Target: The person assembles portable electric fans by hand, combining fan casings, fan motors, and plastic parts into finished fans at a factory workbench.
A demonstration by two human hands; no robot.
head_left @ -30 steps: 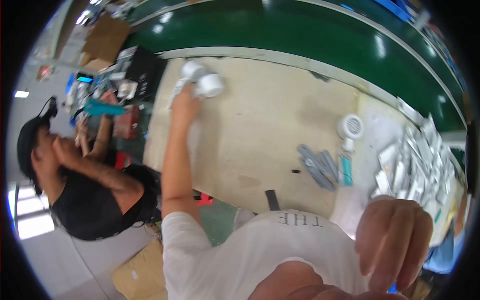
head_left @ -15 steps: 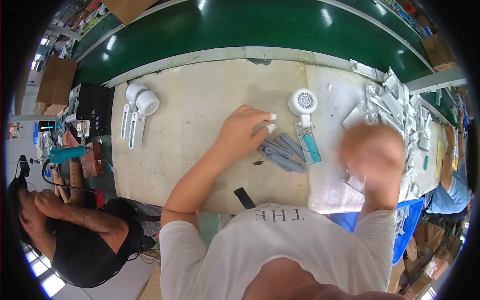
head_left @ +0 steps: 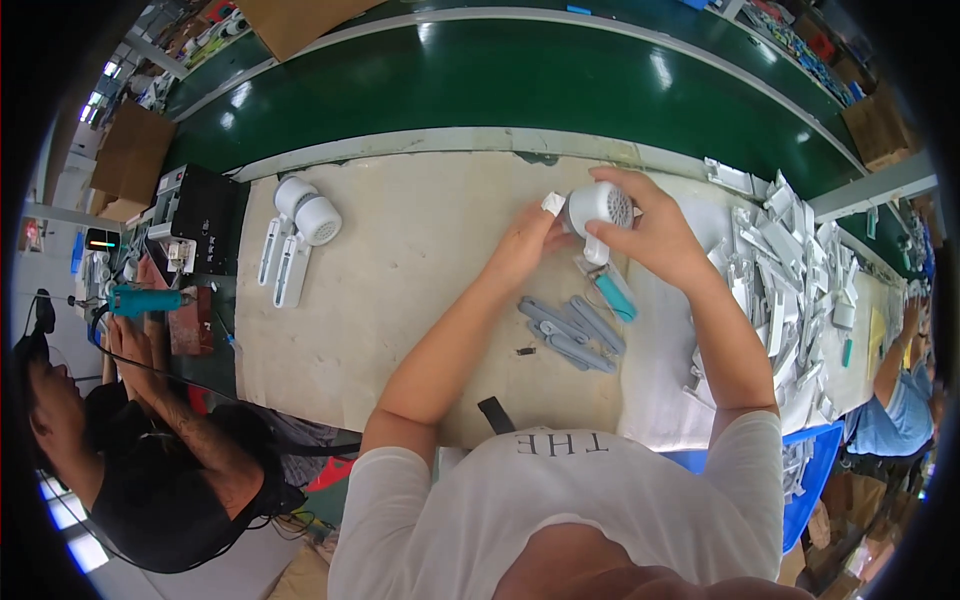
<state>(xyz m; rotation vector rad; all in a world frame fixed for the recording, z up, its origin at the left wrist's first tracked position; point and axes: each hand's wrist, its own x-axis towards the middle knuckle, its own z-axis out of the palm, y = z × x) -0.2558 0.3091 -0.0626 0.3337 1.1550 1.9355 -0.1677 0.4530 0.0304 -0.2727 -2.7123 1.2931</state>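
White plastic fan-like head, gripped in the right hand

Right of centre in the frame, I have a rounded white plastic head with a slotted round grille (head_left: pixel 600 207) raised above the pale, scuffed worktable (head_left: pixel 400 300). My right hand (head_left: pixel 665 235) grips it, thumb below and fingers over the top, probably because a smooth curved shell needs support from two sides. My left hand (head_left: pixel 522 240) is half-curled at its left side, a small white wrapping or scrap (head_left: pixel 553 203) at the fingertips; I cannot tell whether those fingers press or merely touch.

Just under the head's short neck I see a turquoise cylinder with a smooth skin (head_left: pixel 615 298); whether it rests on the table is unclear. Below it, long matte grey plastic strips with rounded ends (head_left: pixel 570 335) lie in a loose fan, perhaps kept there for easy reach.

At the left of the frame, two white plastic units with slotted handles (head_left: pixel 318 220) lie side by side, apparently set apart from the loose parts. Thin, angular white plastic shells (head_left: pixel 780 290) heap up at the right.
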